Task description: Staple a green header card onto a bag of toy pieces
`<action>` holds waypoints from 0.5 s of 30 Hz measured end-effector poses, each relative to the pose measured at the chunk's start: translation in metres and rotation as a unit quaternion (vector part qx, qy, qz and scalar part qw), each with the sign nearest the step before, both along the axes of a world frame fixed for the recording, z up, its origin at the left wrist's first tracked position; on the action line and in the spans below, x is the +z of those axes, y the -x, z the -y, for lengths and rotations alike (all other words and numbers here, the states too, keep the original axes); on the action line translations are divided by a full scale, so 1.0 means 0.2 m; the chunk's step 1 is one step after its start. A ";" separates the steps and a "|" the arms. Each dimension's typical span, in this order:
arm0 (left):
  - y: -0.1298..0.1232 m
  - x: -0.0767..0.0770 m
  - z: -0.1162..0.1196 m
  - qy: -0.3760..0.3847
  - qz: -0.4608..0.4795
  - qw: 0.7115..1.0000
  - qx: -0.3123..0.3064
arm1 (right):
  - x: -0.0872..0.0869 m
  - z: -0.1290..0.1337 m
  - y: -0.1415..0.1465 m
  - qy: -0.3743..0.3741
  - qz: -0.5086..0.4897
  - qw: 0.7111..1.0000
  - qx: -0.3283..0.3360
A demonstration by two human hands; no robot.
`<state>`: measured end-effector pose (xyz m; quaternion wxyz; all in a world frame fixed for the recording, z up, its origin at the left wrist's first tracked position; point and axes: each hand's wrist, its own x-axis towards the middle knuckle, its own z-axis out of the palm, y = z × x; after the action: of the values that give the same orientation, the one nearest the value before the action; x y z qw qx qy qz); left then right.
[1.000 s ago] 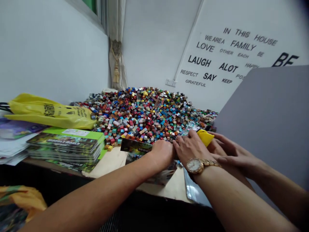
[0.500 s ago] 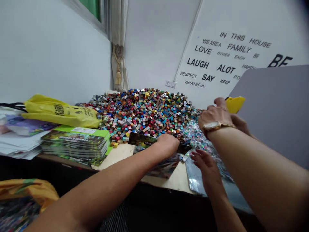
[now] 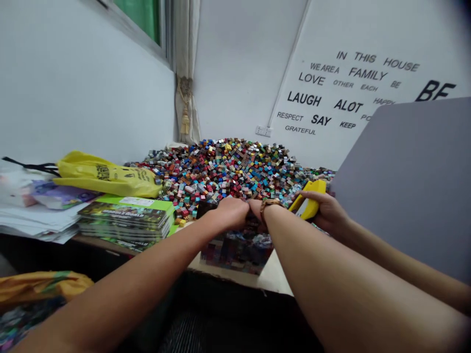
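My left hand (image 3: 232, 211) is closed over the top edge of a dark printed box (image 3: 233, 255) at the table's front. Plastic packets show in its opening. Another person's hand (image 3: 258, 211), with a band on its wrist, meets mine at the box top. That person's other hand (image 3: 331, 212) grips a yellow tape dispenser (image 3: 310, 198) to the right. My right hand is out of sight, apparently behind the forearm crossing from the right. Fingertips at the box are hard to make out.
Behind the box rises a large heap of small coloured bricks (image 3: 228, 169). Stacked booklets (image 3: 125, 218) and a yellow bag (image 3: 106, 176) lie left. An orange sack (image 3: 44, 284) stands below, left. A grey panel (image 3: 408, 186) blocks the right side.
The banded hand has come left and down to the box. The tape dispenser has moved left and lower. My right hand, open beside the box before, has gone from sight; my left has shifted slightly left.
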<state>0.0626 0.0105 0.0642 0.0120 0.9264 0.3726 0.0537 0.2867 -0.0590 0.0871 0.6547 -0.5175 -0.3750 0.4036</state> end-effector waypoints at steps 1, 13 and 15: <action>0.02 -0.02 -0.02 -0.007 0.002 1.000 0.003 | -0.01 0.00 0.03 -0.005 0.000 1.000 0.001; -0.02 -0.03 -0.01 -0.035 0.009 0.999 -0.004 | 0.00 -0.06 0.16 -0.083 0.078 0.993 0.039; -0.03 -0.03 -0.01 -0.028 0.006 1.000 0.001 | -0.01 -0.05 0.15 -0.083 0.084 0.992 0.032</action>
<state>0.0686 0.0128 0.0584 -0.0119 0.9257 0.3715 0.0697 0.2569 -0.0494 0.0860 0.6480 -0.4813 -0.4775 0.3471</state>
